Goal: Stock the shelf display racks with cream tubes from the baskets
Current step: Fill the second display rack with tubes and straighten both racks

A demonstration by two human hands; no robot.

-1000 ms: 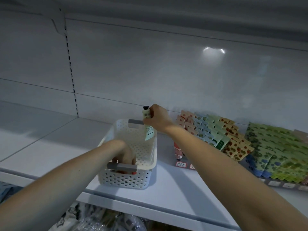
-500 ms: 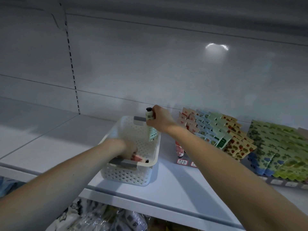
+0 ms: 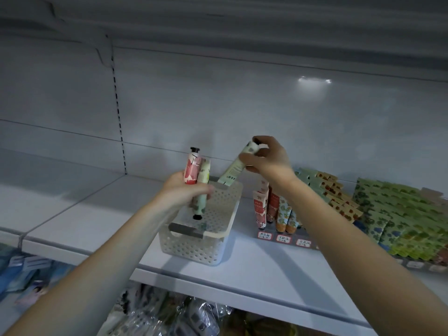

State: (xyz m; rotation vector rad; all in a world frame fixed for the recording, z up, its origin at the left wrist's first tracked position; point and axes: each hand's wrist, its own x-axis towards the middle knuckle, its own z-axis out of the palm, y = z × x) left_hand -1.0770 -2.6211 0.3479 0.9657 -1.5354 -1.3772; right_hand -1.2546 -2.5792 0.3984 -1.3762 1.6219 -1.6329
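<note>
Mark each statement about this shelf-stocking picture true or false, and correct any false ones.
1. The left hand grips a pink tube with its cap pointing up. True.
2. The right hand holds nothing. False: its fingers pinch a green tube near the cap.
3. The white basket sits on the floor. False: it rests on the white shelf.
4. Upright tubes stand beside the basket on the person's right, with price labels in front of them. True.
</note>
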